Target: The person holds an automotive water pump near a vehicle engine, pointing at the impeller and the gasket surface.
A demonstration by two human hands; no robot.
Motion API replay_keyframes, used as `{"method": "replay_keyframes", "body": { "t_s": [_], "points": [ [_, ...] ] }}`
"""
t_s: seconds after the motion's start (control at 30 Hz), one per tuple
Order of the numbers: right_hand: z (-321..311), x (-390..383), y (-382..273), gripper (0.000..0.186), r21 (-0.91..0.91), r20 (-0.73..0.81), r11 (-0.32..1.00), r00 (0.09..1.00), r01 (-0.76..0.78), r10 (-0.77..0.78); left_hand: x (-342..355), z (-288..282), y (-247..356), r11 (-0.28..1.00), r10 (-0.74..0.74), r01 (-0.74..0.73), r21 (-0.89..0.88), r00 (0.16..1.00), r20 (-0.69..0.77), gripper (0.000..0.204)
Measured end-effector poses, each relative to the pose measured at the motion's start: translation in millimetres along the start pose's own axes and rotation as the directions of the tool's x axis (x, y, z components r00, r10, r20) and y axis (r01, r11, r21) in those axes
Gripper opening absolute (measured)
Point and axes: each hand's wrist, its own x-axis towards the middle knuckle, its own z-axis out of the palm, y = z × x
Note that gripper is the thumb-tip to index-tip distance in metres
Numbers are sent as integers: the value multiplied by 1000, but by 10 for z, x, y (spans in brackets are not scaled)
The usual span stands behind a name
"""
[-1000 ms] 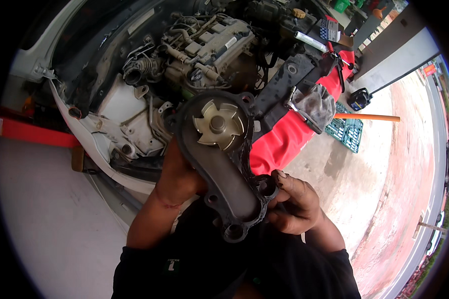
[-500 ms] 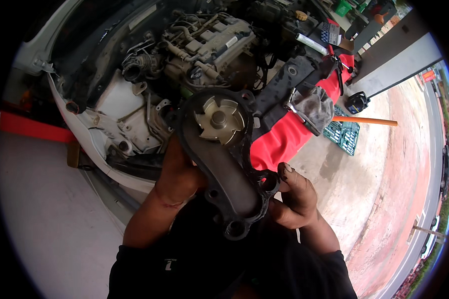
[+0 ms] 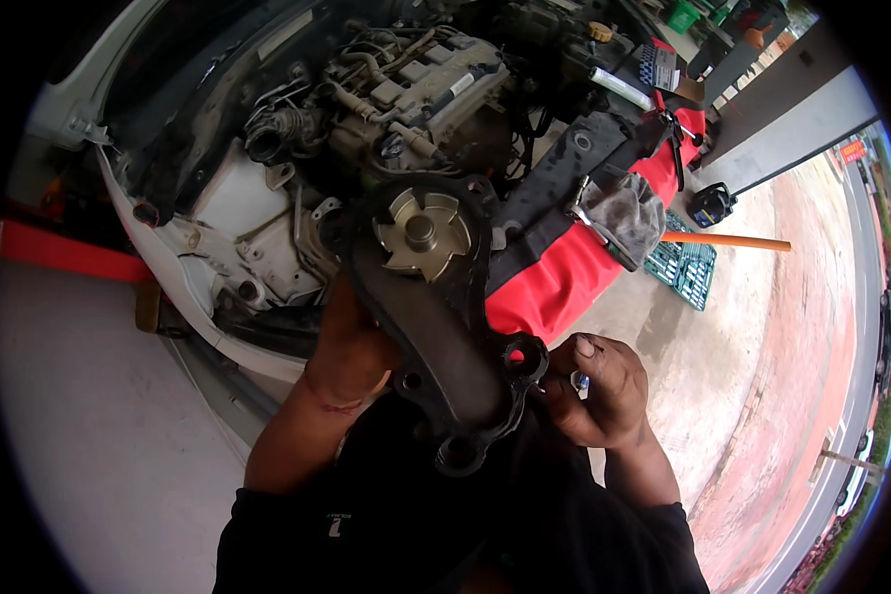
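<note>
My left hand (image 3: pixel 351 346) grips a dark metal water pump (image 3: pixel 428 322) from its left side and underneath, its fingers mostly hidden behind the casting. The pump faces up, with a pale gold vaned impeller (image 3: pixel 422 236) in its rounded far end and bolt-hole lugs along the rim. At the near right lug, my right hand (image 3: pixel 609 391) is half curled. Its thumb and fingertips are apart, and one fingertip is at or touching the lug's edge. A tiny bluish-white spot shows in the gap between them; I cannot tell what it is.
Beyond the pump lies an open engine bay with the engine (image 3: pixel 426 89). A red cover (image 3: pixel 554 287) drapes the right fender, bearing a grey rag (image 3: pixel 629 213), a ratchet (image 3: pixel 594 223) and a black plastic part (image 3: pixel 564 158). A green socket set (image 3: pixel 688 262) rests on the ground.
The pump has shifted slightly left in my left hand. My right hand has moved a little right, and its thumb has come off the lug.
</note>
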Motion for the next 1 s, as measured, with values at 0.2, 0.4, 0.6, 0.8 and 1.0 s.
{"method": "replay_keyframes", "body": {
  "t_s": [0.2,0.4,0.6,0.8,1.0],
  "points": [
    [-40,175,8,57,68,-18,993,995,98,-97,11,23,85,974,-37,16,228,995,87,72],
    [-66,242,85,51,84,11,988,992,127,-129,53,140,200,984,-170,170,62,985,-1,64],
    [-150,279,168,47,53,117,991,985,121,-127,73,257,239,983,-180,180,-30,983,-17,82],
    [-212,228,130,52,-27,115,992,986,124,-121,73,246,173,993,-115,114,-30,992,-45,81],
    [-137,16,97,55,39,45,996,996,76,-78,65,203,135,993,-114,114,7,992,-56,73]
  ]
}}
